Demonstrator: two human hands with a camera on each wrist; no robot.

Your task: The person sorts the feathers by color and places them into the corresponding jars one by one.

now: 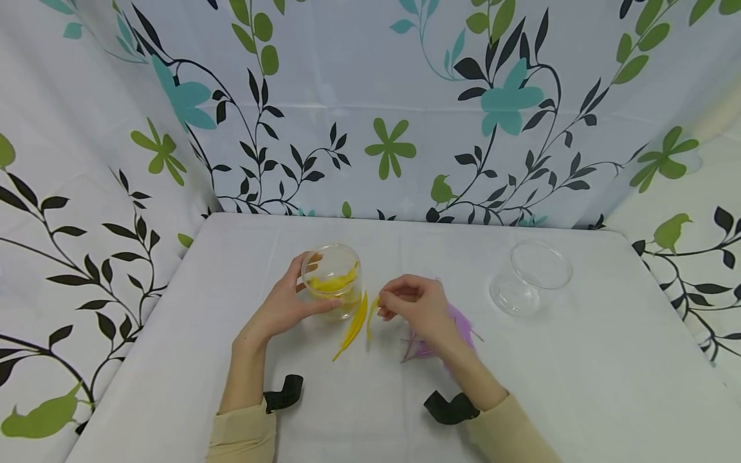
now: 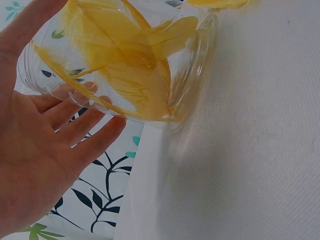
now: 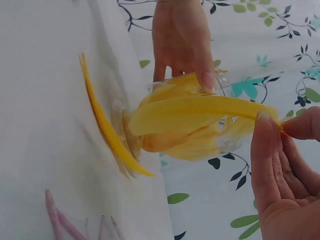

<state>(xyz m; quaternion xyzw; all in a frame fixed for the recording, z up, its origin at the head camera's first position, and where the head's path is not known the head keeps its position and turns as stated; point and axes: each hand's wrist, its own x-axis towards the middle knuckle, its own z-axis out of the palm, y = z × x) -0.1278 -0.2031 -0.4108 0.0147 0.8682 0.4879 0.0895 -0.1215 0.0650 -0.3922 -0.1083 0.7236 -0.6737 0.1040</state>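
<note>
My left hand [image 1: 282, 301] holds a transparent cup [image 1: 352, 297] at its side, thumb across the front and fingers around the far side. Several yellow feathers [image 2: 127, 55] lie inside the cup. To the right of it, my right hand [image 1: 418, 308] pinches a yellow feather [image 3: 195, 112] by its quill end between thumb and fingertips; the feather hangs down in the head view. One more yellow feather [image 1: 354, 328] lies on the table close beside the cup. Purple feathers [image 1: 462, 323] lie under my right hand and wrist, partly hidden by them.
A second transparent cup [image 1: 515, 294] stands on the right side of the white-covered table [image 1: 602, 360]. Leaf-patterned curtains [image 1: 390, 148] hang behind the table and along both sides. Black straps [image 1: 285, 393] stick out at both wrists.
</note>
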